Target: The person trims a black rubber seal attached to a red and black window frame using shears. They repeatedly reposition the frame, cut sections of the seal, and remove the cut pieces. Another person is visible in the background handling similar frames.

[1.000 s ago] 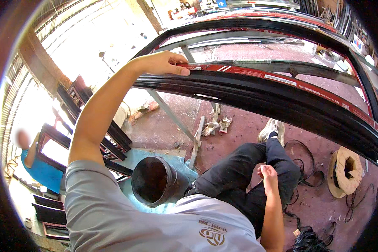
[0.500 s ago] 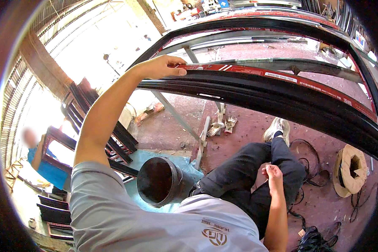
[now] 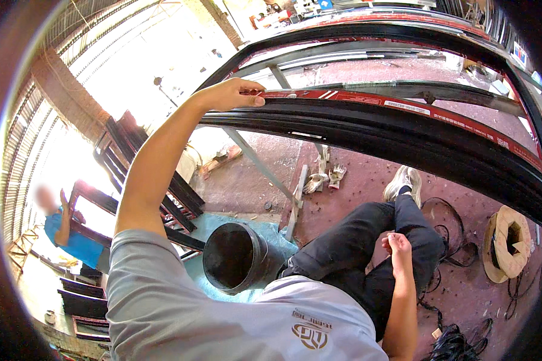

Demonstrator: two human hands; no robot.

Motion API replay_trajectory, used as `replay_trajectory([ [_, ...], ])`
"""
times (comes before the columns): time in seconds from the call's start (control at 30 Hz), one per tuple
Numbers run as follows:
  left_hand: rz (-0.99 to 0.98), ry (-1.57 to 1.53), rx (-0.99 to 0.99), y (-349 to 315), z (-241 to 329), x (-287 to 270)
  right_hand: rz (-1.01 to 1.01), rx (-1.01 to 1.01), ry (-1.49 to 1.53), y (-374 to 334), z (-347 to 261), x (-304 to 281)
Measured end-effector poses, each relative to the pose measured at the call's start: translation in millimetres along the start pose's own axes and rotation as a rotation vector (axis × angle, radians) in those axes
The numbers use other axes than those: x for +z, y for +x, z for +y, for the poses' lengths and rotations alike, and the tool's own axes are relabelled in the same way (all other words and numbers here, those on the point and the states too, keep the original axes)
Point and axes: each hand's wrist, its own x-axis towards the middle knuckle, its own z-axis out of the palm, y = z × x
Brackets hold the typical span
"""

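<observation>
A large black window or door frame (image 3: 367,129) with red printed film along its top face spans the view in front of me. My left hand (image 3: 230,96) grips its near rail at the left end, thumb and fingers over the filmed edge. Low in front of my body, my right hand (image 3: 398,248) is held above my dark trousers, apart from the frame. Its fingers are curled together, and whatever they may hold is too small to make out.
A black bucket (image 3: 232,259) stands on a blue sheet (image 3: 202,225). Work gloves (image 3: 325,179) lie near a metal leg (image 3: 295,207). Right are a cardboard reel (image 3: 507,243) and black strapping (image 3: 457,346). Dark frames (image 3: 177,192) lean left, near a person in blue (image 3: 78,240).
The whole view has shifted slightly, moving the scene a little to the right. Both my hands keep their pose. At the far left, the person in blue has raised an arm.
</observation>
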Motion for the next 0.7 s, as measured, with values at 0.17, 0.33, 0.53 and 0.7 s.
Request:
replay_trajectory([
  [0.17,-0.032,0.048,-0.035,-2,-27,-13,-0.027,-0.008,0.010,-1,0,5],
  [0.33,0.030,-0.033,-0.007,-11,-17,-3,-0.003,0.004,0.019,-7,-8,4],
  [0.53,0.082,-0.023,0.019,-7,-37,-3,-0.021,-0.001,-0.015,-3,-1,2],
  [0.7,0.099,0.005,-0.039,-15,-53,-1,-0.014,0.000,0.008,-6,-1,3],
])
